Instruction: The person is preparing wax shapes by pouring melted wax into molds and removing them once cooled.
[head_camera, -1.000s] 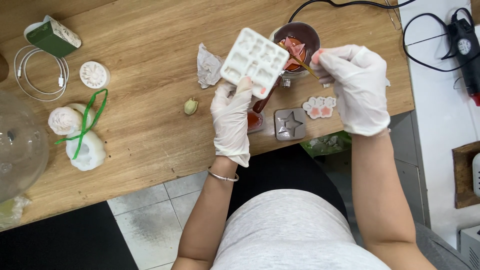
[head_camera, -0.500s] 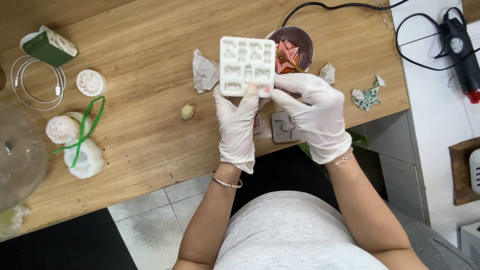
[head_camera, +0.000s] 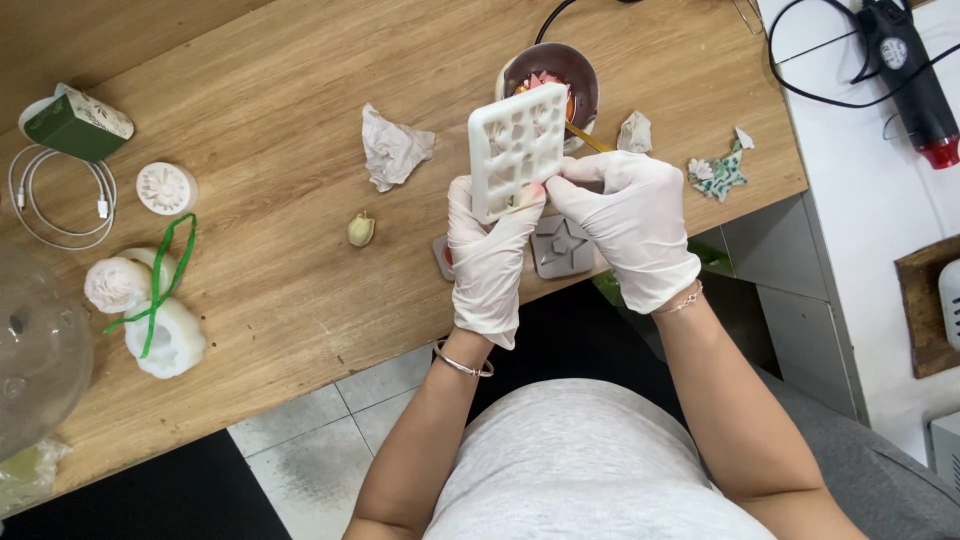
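Between both gloved hands, white mould (head_camera: 517, 148), upright, cavities up.

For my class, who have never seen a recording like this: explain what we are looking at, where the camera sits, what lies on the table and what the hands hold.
There is no machine here. A person wears a camera on the head, so the one picture looks straight down at their own two hands, both in white gloves.

The left hand and the right hand together hold up a white mould tray with many small shaped hollows, tilted on edge above the wooden table.

Behind the tray stands a dark bowl with reddish contents. Under the hands lies a grey star-shaped mould. Also on the table are a crumpled tissue, a small pale green piece, a round white flower-patterned mould, a white cable, a green box and white shapes with a green ribbon. A heat gun lies on the white surface to the right.
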